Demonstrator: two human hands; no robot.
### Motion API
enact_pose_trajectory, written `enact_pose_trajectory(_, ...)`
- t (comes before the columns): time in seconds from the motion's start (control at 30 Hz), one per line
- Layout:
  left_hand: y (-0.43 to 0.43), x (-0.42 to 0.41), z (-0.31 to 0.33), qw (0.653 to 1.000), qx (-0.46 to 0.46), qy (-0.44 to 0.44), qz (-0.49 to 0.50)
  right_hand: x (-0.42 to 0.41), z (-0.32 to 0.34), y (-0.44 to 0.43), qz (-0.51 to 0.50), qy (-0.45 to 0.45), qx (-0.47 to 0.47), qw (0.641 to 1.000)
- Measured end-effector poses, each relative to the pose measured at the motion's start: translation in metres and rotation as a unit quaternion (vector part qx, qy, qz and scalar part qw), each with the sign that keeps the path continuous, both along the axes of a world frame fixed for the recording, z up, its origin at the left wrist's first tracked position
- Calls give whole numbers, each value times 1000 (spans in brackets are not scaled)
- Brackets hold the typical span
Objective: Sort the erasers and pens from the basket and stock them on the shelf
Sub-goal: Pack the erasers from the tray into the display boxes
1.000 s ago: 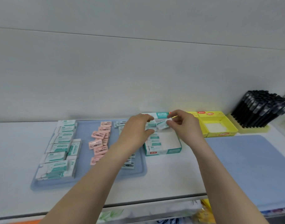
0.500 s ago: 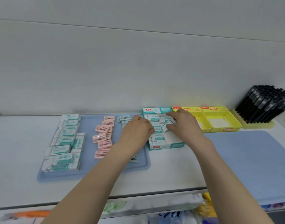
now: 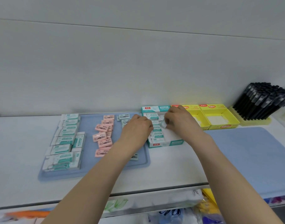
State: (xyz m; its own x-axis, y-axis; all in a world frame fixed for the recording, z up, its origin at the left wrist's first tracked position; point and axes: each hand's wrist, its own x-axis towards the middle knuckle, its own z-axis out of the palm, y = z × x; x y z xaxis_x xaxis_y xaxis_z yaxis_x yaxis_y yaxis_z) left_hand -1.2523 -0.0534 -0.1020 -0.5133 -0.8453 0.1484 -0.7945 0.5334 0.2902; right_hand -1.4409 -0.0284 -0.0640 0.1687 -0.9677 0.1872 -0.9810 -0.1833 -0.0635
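Note:
A teal display box (image 3: 175, 143) stands on the white shelf, with a row of teal-and-white erasers (image 3: 156, 135) along its left side. My right hand (image 3: 179, 122) is over the box and pinches one small eraser (image 3: 163, 124) at its fingertips. My left hand (image 3: 137, 129) rests with curled fingers at the box's left edge, against the row; what it holds is hidden. On the blue tray (image 3: 88, 172) to the left lie pink erasers (image 3: 103, 135) and larger teal eraser packs (image 3: 64, 143). Black pens (image 3: 263, 102) stand at far right.
Two yellow open boxes (image 3: 219, 126) sit right of the teal box. A blue mat (image 3: 251, 151) covers the shelf's right part. Below the shelf's front edge (image 3: 154, 191) lie plastic bags and packets.
Both hands have come down from above the box into it, and the right hand has lowered its eraser toward the row. The camera tilted slightly.

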Motion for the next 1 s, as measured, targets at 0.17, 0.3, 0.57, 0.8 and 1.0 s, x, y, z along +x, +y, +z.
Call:
enact_pose_trajectory(0.17, 2, -2, 4, 1000, -3, 1, 2, -1, 1, 0, 38, -3, 7, 999)
enact_pose_trajectory(0.3, 2, -2, 7, 1000, 4, -9, 7, 11, -3, -5, 75, 16, 41, 996)
enact_pose_trajectory(0.57, 7, 1, 10, 1000, 1, 8, 5, -1, 7, -1, 11, -192, -64, 979)
enact_pose_trajectory(0.8, 7, -2, 15, 1000, 6, 2, 12, -11, 11, 4, -35, -42, 52, 997)
enact_pose_trajectory(1.0, 8, -1, 16, 1000, -1, 6, 10, -2, 1, -2, -38, -13, 70, 997)
